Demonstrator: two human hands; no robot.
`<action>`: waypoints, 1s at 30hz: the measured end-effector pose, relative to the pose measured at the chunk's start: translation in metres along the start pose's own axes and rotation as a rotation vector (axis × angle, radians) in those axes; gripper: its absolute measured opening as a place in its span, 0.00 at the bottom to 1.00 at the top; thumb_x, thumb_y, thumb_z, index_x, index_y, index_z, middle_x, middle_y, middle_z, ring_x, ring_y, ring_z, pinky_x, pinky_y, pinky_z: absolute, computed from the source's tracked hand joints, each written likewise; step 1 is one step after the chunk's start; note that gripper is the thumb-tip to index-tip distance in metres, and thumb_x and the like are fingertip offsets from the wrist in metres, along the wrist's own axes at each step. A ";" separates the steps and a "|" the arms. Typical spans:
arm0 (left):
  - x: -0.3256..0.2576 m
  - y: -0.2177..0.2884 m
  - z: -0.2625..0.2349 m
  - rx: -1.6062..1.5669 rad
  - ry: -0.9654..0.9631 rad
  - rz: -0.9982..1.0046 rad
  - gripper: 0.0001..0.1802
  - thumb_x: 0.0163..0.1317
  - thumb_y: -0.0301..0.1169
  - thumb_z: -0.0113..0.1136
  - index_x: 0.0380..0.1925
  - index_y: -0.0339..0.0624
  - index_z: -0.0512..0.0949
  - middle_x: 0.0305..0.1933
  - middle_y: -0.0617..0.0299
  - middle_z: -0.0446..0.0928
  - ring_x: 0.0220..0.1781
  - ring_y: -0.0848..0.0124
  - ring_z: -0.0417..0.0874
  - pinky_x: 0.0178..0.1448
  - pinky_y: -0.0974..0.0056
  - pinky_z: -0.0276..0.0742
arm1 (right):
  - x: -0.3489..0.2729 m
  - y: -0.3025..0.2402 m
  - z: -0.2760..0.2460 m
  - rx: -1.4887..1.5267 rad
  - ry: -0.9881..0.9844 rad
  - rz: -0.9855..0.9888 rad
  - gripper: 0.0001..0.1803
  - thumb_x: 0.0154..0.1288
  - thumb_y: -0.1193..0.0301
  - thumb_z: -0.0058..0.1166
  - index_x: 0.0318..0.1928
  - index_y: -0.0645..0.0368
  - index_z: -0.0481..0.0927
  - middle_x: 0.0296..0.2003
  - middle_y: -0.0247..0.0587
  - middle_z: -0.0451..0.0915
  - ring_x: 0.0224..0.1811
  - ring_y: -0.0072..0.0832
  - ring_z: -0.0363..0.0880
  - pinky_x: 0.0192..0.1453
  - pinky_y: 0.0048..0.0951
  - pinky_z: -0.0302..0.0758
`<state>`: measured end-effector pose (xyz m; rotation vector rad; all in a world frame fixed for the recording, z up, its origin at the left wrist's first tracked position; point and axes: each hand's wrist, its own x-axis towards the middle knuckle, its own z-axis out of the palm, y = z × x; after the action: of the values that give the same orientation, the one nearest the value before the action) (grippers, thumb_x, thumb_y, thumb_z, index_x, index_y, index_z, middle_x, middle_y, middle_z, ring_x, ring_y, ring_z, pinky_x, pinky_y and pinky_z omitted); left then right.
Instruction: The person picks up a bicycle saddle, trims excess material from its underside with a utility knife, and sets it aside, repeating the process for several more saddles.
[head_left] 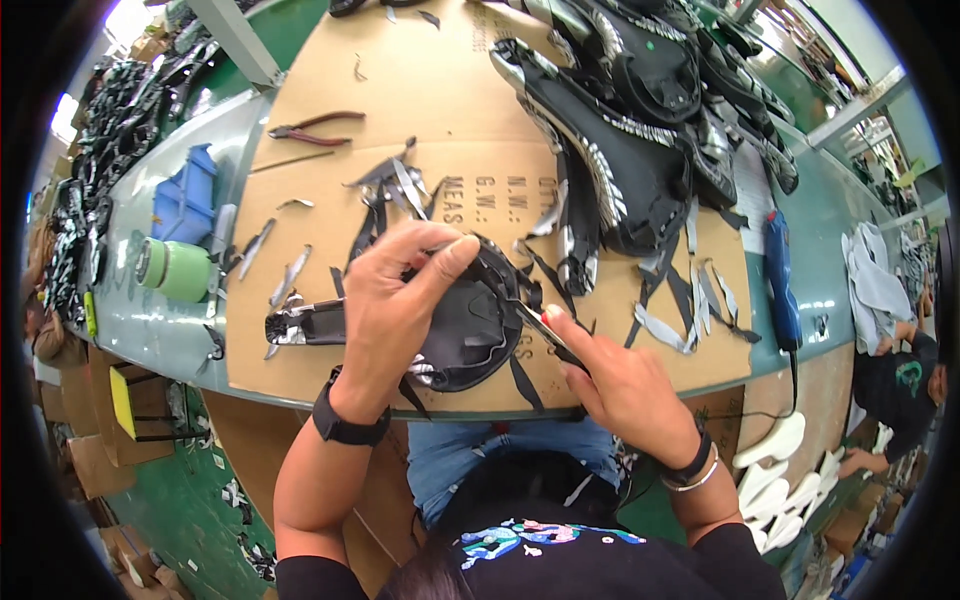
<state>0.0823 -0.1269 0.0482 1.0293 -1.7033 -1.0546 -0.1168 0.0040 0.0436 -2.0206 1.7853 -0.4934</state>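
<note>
A black bicycle saddle (pixel 462 330) lies with its hollow underside up near the front edge of the cardboard, its narrow silver-and-black nose to the left. My left hand (pixel 392 300) is closed on the saddle's far rim, thumb and fingers bent over the edge of the cover. My right hand (pixel 625 380) grips a slim knife (pixel 545 328), its thin blade against the saddle's right rim. The knife's handle is mostly hidden in my palm. Black and silver trimmed strips (pixel 400 185) lie beyond my left hand.
Red-handled pliers (pixel 318 128) lie at the far left of the cardboard sheet (pixel 420 80). Several black-and-silver saddles (pixel 610 150) are piled at the back right. A blue corded tool (pixel 783 280) is on the right, a green jar (pixel 175 270) on the left. Another person (pixel 900 390) is at far right.
</note>
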 end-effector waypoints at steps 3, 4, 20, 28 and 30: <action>0.006 -0.009 0.001 -0.502 -0.319 -0.306 0.10 0.72 0.34 0.55 0.36 0.38 0.76 0.30 0.66 0.79 0.36 0.79 0.78 0.42 0.72 0.73 | 0.017 -0.005 -0.012 -0.028 -0.073 -0.022 0.29 0.65 0.69 0.53 0.67 0.55 0.66 0.22 0.45 0.76 0.18 0.46 0.76 0.21 0.45 0.69; 0.010 -0.007 -0.001 -0.228 -0.403 -0.340 0.08 0.68 0.32 0.58 0.34 0.38 0.76 0.27 0.65 0.77 0.34 0.75 0.77 0.41 0.69 0.70 | 0.020 -0.008 -0.013 -0.045 -0.103 -0.004 0.28 0.65 0.70 0.52 0.66 0.55 0.66 0.21 0.46 0.77 0.18 0.47 0.76 0.21 0.46 0.69; 0.036 -0.049 -0.004 0.447 -0.459 0.495 0.11 0.48 0.29 0.70 0.23 0.45 0.74 0.23 0.65 0.70 0.36 0.65 0.71 0.47 0.59 0.58 | 0.006 -0.061 0.057 0.246 0.066 0.299 0.35 0.69 0.70 0.50 0.69 0.71 0.52 0.31 0.64 0.79 0.22 0.57 0.77 0.24 0.51 0.73; 0.039 -0.047 -0.009 0.358 -0.398 0.414 0.09 0.49 0.32 0.70 0.24 0.46 0.77 0.29 0.66 0.75 0.39 0.66 0.71 0.50 0.57 0.57 | -0.011 -0.078 0.064 0.470 0.105 0.339 0.35 0.69 0.73 0.49 0.68 0.74 0.47 0.34 0.72 0.78 0.24 0.62 0.77 0.30 0.55 0.72; 0.038 -0.043 -0.011 0.340 -0.383 0.376 0.08 0.49 0.32 0.70 0.25 0.46 0.79 0.34 0.64 0.77 0.42 0.65 0.72 0.53 0.57 0.57 | -0.013 -0.078 0.060 0.514 0.067 0.361 0.35 0.69 0.73 0.48 0.68 0.73 0.47 0.34 0.72 0.78 0.25 0.62 0.77 0.30 0.55 0.72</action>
<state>0.0900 -0.1771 0.0196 0.6890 -2.3395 -0.7622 -0.0217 0.0284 0.0319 -1.3196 1.7781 -0.8096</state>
